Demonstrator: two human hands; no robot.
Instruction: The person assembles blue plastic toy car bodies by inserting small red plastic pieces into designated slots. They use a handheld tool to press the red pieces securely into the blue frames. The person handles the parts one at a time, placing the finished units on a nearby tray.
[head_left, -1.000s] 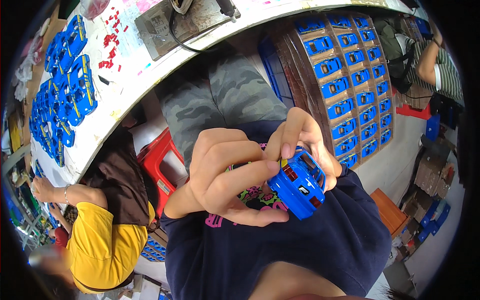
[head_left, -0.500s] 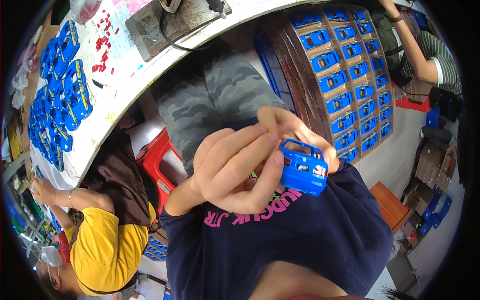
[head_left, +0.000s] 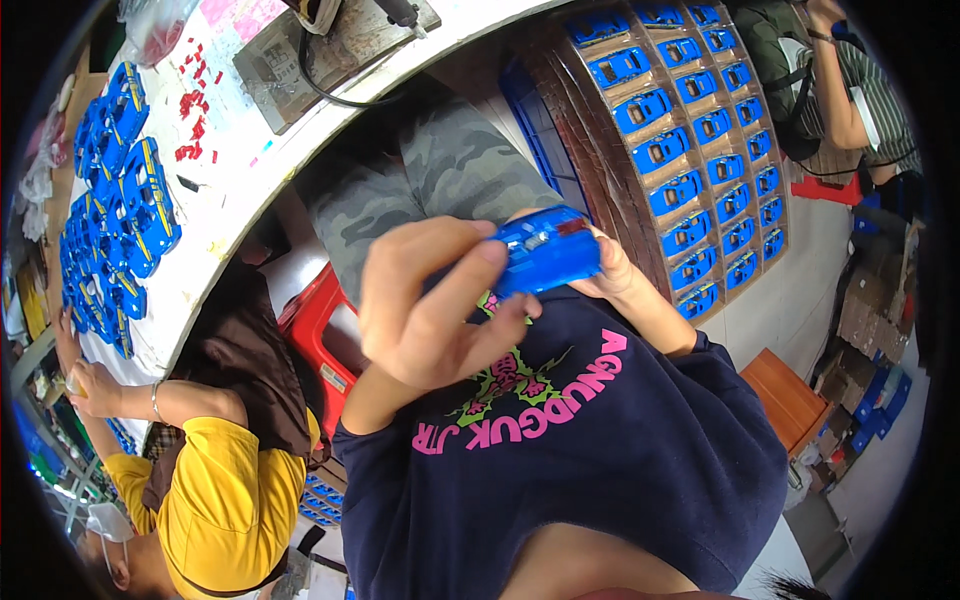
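Right, writing first: pink lettering point(head_left: 520, 432) arcs across the wearer's dark shirt point(head_left: 650, 460), inverted as seen here; pale label point(head_left: 333, 378) on the red stool point(head_left: 312, 318), left of centre, too small to read. Blue toy car body point(head_left: 555, 262) sits mid-frame, just above the shirt print, slightly blurred. Right hand point(head_left: 612, 272) grips its right end, fingers partly hidden behind it. Left hand point(head_left: 425, 300) is loosely curled, moderate gap between thumb and fingers, fingertips at the car's left end; can't tell if they clamp it. Similar bodies: brown tray point(head_left: 683, 115) upper right, pile point(head_left: 150, 215) on white table point(head_left: 225, 210) upper left.
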